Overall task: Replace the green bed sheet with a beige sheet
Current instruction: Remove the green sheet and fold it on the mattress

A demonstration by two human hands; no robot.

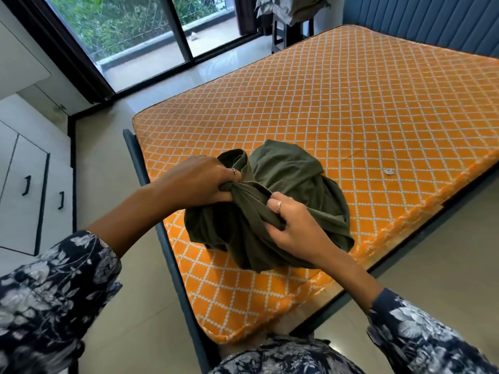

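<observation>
Bare orange mattress with white diamond lattice pattern (337,109) lies on a dark blue bed frame (140,168), no sheet spread over it. Dark olive-green fabric sheet (294,179), bunched into a rounded bundle, sits on the mattress near its nearest corner. Left hand (199,182) has fingers curled tight around a gathered fold at the bundle's top left; right hand (294,225) pinches a neighbouring fold, fingers clamped on cloth.

The green bed sheet (291,184) lies bundled on the bare mattress's near corner.
</observation>
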